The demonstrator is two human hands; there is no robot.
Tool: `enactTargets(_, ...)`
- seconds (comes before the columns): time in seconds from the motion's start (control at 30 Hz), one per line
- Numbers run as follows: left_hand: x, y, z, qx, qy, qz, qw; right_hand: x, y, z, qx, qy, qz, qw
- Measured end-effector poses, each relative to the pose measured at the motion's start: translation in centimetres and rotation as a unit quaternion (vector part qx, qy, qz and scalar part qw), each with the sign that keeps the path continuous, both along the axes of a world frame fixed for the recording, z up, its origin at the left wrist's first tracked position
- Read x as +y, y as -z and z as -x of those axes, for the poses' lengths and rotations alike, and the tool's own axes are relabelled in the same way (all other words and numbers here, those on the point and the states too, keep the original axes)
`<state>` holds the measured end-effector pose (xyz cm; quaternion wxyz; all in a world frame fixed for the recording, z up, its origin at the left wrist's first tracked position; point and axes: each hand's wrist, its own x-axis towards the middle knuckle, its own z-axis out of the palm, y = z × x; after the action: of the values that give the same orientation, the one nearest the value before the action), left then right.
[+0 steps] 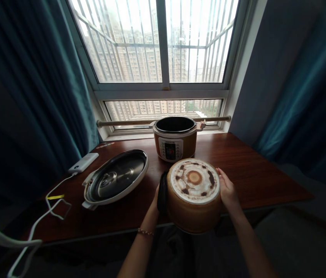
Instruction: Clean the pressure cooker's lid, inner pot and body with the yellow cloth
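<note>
Between both hands is a golden-brown pot (194, 216), tilted so that its round, stained whitish bottom (194, 179) faces up towards me. A dark, upright black piece (162, 193), perhaps a handle, sits at the pot's left side. My left hand (154, 202) grips there, its fingers largely hidden behind that piece. On the opposite side, my right hand (228, 191) presses against the pot wall, fingers wrapped towards the back. Just beyond stands an electric cooker (190, 143) with a dark open top and a front control panel. The pot's inside is out of sight.
A large cooker lid (145, 172) lies with its dark inner side up on the left of the brown table (255, 177). Farther left are a white box-shaped device (86, 162), a white cable (39, 220) and a yellow tie (56, 197). A barred window rises behind the table.
</note>
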<state>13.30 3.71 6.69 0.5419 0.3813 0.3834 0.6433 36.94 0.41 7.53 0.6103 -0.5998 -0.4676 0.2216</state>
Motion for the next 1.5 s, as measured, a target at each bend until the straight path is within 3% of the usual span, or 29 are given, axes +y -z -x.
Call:
enactTargets(0.13,-1.8,1.6,0.0,-0.024,0.001,0.025,0.999,0.1,0.4,-0.2,0.030,-0.019,0.000,0.999)
enactTargets(0.27,-4.5,2.0,-0.6,-0.014,-0.032,-0.014,0.999,0.2,0.6,-0.4,0.025,-0.023,0.008,0.999)
enactTargets(0.43,-8.2,2.2,-1.1,0.112,-0.063,-0.048,0.991,0.3,0.8,-0.6,0.023,-0.021,0.001,1.000)
enactTargets(0.57,-9.4,3.5,0.7,0.250,-0.098,-0.062,0.961,0.5,1.2,-0.8,0.028,-0.026,-0.003,0.999)
enactTargets(0.67,-8.8,4.3,3.6,0.373,-0.099,-0.059,0.920,0.5,1.2,-0.9,0.033,-0.035,-0.001,0.999)
enactTargets(0.73,-8.2,4.5,5.8,0.450,-0.156,-0.028,0.879,0.5,1.1,-0.9,0.035,-0.037,0.001,0.999)
enactTargets(0.83,-7.5,5.1,8.5,0.549,-0.279,0.030,0.787,0.4,1.0,-0.9,0.041,-0.040,0.003,0.998)
enactTargets(0.93,-7.3,6.0,9.9,0.624,-0.332,0.036,0.707,0.3,1.0,-0.8,0.047,-0.038,0.000,0.998)
enactTargets(1.03,-7.8,6.3,10.0,0.642,-0.346,0.030,0.683,0.4,1.2,-0.7,0.050,-0.039,-0.007,0.998)
enactTargets(1.17,-9.2,5.0,8.6,0.604,-0.376,-0.024,0.702,0.4,0.8,-0.6,0.070,-0.056,0.004,0.996)
enactTargets(1.27,-11.4,4.2,6.8,0.543,-0.368,-0.098,0.748,-0.7,-0.6,-0.6,0.050,-0.043,-0.014,0.998)
enactTargets(1.37,-14.1,5.0,4.6,0.456,-0.272,-0.092,0.842,-3.7,-1.9,-0.5,-0.060,0.047,-0.098,0.992)
enactTargets(1.43,-15.6,6.2,3.1,0.379,-0.160,0.000,0.911,-6.6,-1.7,-0.1,-0.152,0.103,-0.145,0.972)
enactTargets(1.5,-16.3,7.3,1.9,0.275,-0.047,0.102,0.955,-9.5,-0.2,0.8,-0.245,0.081,-0.169,0.951)
